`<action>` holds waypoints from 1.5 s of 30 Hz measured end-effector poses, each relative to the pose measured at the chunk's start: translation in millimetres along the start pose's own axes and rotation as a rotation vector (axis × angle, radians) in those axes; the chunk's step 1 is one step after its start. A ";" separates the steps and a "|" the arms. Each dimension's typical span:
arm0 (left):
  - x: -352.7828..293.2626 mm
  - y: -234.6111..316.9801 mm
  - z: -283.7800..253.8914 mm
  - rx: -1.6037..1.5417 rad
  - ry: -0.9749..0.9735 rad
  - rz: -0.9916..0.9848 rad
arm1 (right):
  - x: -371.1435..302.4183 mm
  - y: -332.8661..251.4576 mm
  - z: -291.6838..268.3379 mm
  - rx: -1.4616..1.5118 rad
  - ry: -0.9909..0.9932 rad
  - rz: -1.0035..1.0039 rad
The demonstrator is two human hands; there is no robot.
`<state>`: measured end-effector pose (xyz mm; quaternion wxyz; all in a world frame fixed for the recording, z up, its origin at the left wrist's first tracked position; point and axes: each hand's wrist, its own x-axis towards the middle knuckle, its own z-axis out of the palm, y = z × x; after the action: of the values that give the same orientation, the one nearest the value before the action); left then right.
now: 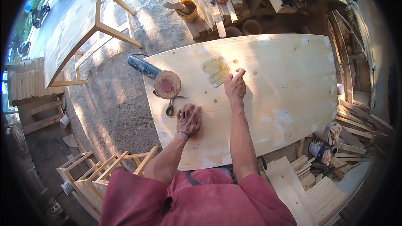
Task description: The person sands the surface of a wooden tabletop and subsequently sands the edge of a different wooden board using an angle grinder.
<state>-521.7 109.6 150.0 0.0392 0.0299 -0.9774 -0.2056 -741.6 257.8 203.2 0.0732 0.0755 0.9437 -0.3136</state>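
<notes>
Yellowish sheet (215,71) beside the half-curled right hand (235,86)—hold unclear—seems mid-positioning, likely next needing a steady pinch; left hand (189,119) loosely spread, apparently empty.

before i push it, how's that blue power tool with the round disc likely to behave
The blue power tool is probably heavy toward its thick body. It might tip, since that body juts past the left edge of the board. Its rounded casing could also let it roll slightly.
</notes>
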 end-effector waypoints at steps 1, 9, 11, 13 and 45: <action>1.3 0.2 1.9 0.005 -0.009 -0.021 | 6.6 -1.9 3.1 -0.075 0.006 -0.074; 7.6 2.8 -1.7 -0.010 -0.001 -0.048 | 8.8 -10.4 10.6 -0.252 0.017 -0.309; 9.4 4.5 -3.8 -0.031 0.002 -0.050 | 10.7 -12.2 10.4 -0.252 0.019 -0.315; 11.1 3.2 -10.1 -0.027 -0.031 -0.050 | 9.8 -14.4 12.2 -0.257 0.038 -0.341; -0.6 -6.8 3.3 -0.143 -0.032 -0.070 | 9.9 1.0 2.0 -0.302 0.222 -0.620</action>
<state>-521.2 104.8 144.2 0.0186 0.0581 -0.9591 -0.2766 -750.9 258.4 199.2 -0.1178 -0.1925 0.9596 -0.1680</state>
